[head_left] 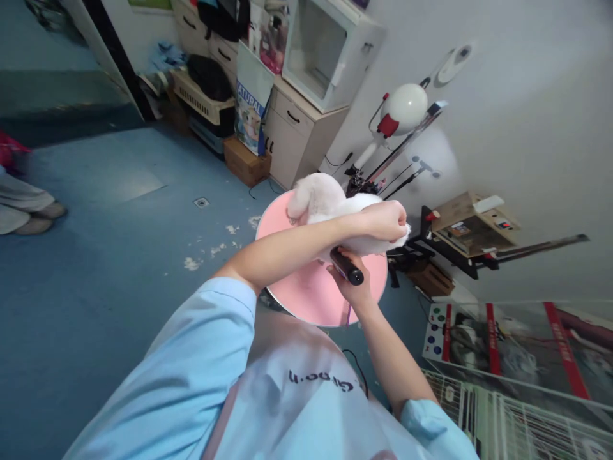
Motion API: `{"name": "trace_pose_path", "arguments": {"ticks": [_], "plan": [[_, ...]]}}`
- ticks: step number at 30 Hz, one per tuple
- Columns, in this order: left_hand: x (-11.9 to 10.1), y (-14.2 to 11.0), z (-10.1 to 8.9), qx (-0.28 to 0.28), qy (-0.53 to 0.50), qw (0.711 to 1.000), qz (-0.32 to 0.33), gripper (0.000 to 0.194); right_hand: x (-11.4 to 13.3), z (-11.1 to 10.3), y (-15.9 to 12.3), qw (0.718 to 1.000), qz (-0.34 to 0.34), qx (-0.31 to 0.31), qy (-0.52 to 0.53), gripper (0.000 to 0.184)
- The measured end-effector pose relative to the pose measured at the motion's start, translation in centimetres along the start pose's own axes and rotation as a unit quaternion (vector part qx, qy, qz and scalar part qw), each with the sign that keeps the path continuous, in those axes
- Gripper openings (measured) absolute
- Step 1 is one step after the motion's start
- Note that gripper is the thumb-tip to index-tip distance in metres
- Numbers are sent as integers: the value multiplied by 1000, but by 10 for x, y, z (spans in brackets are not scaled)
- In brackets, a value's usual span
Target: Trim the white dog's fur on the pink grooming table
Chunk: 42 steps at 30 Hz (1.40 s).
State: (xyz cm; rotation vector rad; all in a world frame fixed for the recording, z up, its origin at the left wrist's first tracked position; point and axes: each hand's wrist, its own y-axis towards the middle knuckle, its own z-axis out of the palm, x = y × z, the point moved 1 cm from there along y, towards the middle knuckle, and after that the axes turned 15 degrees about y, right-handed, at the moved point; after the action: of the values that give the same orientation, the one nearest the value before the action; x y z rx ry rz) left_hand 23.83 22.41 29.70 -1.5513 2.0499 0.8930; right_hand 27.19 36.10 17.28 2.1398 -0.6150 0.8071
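Note:
A white fluffy dog stands on a round pink grooming table, part of it behind my forearm. My left arm reaches across the dog's body, and my left hand is closed at the right end of its fur. Exactly which part of the dog it grips is hidden. Below, near the dog's side, my right hand is wrapped round a black hair clipper. The clipper's rear end points toward me; its blade end is out of sight under the left arm.
A white lamp and metal poles stand behind the table by the wall. Right of it is a shelf with a wooden box, then a clear-fronted case. Drawers and a pet carrier stand at the back. A person's feet show far left.

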Motion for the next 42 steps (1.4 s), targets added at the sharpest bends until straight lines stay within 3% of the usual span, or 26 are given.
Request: {"name": "trace_pose_path", "arguments": {"ticks": [5,10,14,15,19,21,25,30,34,39,42], "plan": [[1,2,-7,14,-8,1000,18,19,1,4,1,998,-40,-43,1,41],[4,-4,-9,7,-8,1000,24,18,0,10,-2,996,-1,89,-26,39],[8,-15,-11,-7,-20,1000,24,17,1,6,-2,999,-43,13,17,41],[9,-17,-12,-14,-24,999,24,17,1,7,-2,999,-37,17,22,40],[13,-29,-12,-45,-44,998,5,18,2,12,-8,987,-4,151,49,31],[13,-37,-12,-59,-63,996,-11,18,4,6,-11,988,-24,133,78,32],[9,-52,-10,-94,-81,992,-28,19,4,-12,-9,993,-59,24,98,37],[2,-63,-4,-107,-100,987,-58,17,0,-10,-13,988,-48,129,75,32],[0,-73,4,-129,-100,984,-74,16,-3,-18,-17,987,-108,61,98,37],[-2,-84,12,-166,-115,972,-122,17,-14,-19,-24,969,-89,186,133,30],[-5,-89,15,-174,-115,969,-134,19,-18,-24,-28,969,-87,154,171,32]]}}
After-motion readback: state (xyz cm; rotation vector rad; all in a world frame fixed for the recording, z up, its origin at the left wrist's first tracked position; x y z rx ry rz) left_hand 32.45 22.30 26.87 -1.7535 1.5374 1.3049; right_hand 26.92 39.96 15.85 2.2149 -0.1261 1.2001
